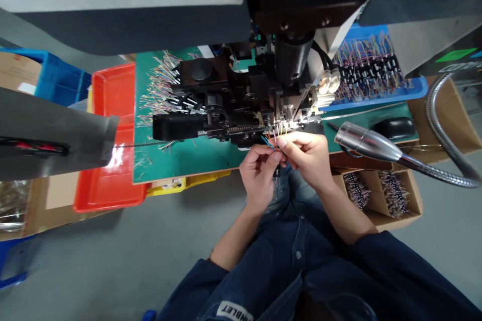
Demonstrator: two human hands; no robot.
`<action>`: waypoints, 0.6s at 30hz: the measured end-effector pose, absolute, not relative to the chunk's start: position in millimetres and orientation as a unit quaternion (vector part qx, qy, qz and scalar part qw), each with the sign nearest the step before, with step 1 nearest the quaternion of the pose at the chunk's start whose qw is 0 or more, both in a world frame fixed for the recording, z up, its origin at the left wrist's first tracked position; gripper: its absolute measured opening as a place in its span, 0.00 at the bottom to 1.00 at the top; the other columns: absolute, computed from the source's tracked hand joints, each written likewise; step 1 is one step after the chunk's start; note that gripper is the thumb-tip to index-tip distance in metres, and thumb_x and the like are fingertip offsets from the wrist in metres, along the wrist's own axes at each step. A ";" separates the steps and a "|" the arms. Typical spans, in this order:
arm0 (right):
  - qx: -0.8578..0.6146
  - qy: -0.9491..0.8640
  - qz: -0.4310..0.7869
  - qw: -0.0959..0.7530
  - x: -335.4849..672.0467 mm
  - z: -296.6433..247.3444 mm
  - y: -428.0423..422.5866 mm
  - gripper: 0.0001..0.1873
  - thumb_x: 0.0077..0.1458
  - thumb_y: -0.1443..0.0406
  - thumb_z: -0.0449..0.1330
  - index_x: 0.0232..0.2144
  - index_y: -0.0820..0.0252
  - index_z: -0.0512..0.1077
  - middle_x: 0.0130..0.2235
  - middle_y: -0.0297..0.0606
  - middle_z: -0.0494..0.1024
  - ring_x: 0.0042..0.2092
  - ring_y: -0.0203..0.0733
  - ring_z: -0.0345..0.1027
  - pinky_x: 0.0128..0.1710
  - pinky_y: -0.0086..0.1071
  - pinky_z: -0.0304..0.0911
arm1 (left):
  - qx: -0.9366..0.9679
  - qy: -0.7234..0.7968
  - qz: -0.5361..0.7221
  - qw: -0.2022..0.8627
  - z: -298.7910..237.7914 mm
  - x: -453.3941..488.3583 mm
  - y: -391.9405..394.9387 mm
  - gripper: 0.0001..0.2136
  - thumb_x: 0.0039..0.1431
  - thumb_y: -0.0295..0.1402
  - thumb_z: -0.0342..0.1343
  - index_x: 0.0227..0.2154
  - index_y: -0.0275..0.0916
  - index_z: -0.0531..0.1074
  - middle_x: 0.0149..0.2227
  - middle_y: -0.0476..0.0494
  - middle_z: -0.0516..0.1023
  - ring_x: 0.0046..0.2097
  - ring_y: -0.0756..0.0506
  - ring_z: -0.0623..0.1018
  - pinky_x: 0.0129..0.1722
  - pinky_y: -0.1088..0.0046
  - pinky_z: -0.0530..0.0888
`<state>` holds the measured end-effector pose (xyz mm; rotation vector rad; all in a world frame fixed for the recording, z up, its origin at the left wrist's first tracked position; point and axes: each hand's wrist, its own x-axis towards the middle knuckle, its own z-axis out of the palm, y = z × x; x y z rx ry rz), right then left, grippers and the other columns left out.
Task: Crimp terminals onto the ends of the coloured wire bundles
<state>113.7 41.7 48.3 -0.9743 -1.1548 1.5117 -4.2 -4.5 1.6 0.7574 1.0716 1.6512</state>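
Note:
Both hands meet just in front of a black crimping machine that stands on a green mat. My left hand is closed, its fingers pinching a small bundle of thin coloured wires. My right hand is also closed on the same bundle, thumb and forefinger holding the wire ends fanned toward the lit jaw of the machine. The wire tips sit right at that jaw; whether they touch it I cannot tell.
A gooseneck lamp reaches in from the right. A blue tray of finished wire sets lies behind it, a cardboard box with more sets at lower right. Loose wire sets and an orange tray lie left.

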 end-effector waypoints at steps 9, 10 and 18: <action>-0.435 -0.449 0.626 0.465 115.3 37.6 39.5 0.21 0.69 0.46 0.72 0.40 0.56 0.92 0.18 0.26 0.68 0.20 0.32 0.56 0.25 0.31 0.62 | 0.288 0.436 0.695 0.494 -3.9 -2.7 -5.8 0.13 0.69 0.43 0.75 0.38 0.42 0.80 0.35 0.48 0.86 0.35 0.47 0.86 0.38 0.71 0.84; -0.434 -0.446 0.630 0.465 115.4 36.8 39.7 0.21 0.69 0.45 0.72 0.40 0.56 0.92 0.18 0.26 0.68 0.20 0.32 0.56 0.26 0.31 0.63 | 0.287 0.437 0.698 0.490 -3.7 -2.4 -5.9 0.13 0.69 0.43 0.75 0.38 0.42 0.80 0.35 0.48 0.85 0.35 0.47 0.86 0.38 0.71 0.84; -0.401 -0.409 0.667 0.477 114.3 40.3 40.2 0.21 0.67 0.47 0.74 0.31 0.55 0.88 0.17 0.26 0.68 0.21 0.32 0.60 0.27 0.30 0.64 | 0.290 0.424 0.720 0.467 -3.9 0.3 -6.1 0.11 0.71 0.42 0.74 0.39 0.42 0.82 0.37 0.47 0.86 0.37 0.48 0.85 0.39 0.73 0.83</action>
